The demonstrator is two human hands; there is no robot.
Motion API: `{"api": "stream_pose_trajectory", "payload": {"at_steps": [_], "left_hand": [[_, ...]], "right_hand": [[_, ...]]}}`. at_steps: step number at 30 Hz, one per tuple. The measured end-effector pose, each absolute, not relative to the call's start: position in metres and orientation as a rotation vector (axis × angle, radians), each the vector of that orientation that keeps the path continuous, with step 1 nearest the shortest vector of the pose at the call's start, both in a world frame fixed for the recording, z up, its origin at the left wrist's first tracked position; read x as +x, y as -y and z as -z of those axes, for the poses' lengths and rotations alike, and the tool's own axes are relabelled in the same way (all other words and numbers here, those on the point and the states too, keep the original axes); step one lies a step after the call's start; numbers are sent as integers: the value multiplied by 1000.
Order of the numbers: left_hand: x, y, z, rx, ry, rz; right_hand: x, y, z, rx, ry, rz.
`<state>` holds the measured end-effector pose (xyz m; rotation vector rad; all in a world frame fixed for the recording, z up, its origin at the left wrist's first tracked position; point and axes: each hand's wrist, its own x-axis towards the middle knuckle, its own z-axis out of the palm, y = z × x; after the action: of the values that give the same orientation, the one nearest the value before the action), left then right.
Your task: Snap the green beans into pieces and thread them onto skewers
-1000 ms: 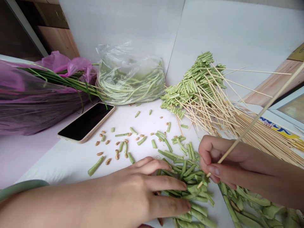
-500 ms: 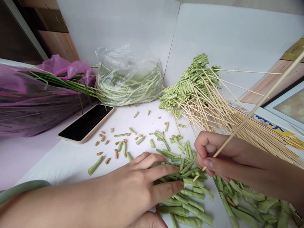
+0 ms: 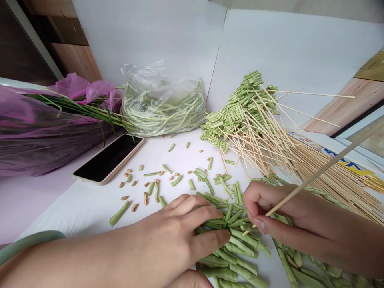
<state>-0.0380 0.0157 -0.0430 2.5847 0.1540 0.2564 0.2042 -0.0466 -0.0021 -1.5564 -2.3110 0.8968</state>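
Observation:
My left hand (image 3: pixel 183 230) lies over a row of cut green bean pieces (image 3: pixel 240 246), its fingers stretched out and resting on them. The thumb is partly hidden beneath the palm. Pinched between thumb and fingers of my right hand (image 3: pixel 267 210) is a thin bamboo skewer (image 3: pixel 312 180). Its point reaches down to the bean pieces just right of my left fingertips; whether it has pierced one, I cannot tell. The skewer's other end slants up and out of view at the right.
Behind my right hand lie skewers threaded with bean pieces (image 3: pixel 240 114) and a pile of bare skewers (image 3: pixel 324 172). A clear bag of long beans (image 3: pixel 163 110), a phone (image 3: pixel 109 158) and a purple bag (image 3: pixel 45 136) stand left. Loose beans (image 3: pixel 177 181) and brown seeds (image 3: pixel 135 207) are scattered between.
My right hand has shifted slightly down and left, and the skewer slants at a lower angle now. My left hand has stayed nearly in place on the bean pieces.

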Motion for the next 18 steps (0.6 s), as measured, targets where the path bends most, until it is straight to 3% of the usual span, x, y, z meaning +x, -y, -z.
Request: {"api": "stream_pose_trajectory", "payload": {"at_steps": [18], "left_hand": [[-30, -26, 30, 2633, 104, 23]], "right_hand": [[204, 43, 5, -1453, 2071, -1200]]}}
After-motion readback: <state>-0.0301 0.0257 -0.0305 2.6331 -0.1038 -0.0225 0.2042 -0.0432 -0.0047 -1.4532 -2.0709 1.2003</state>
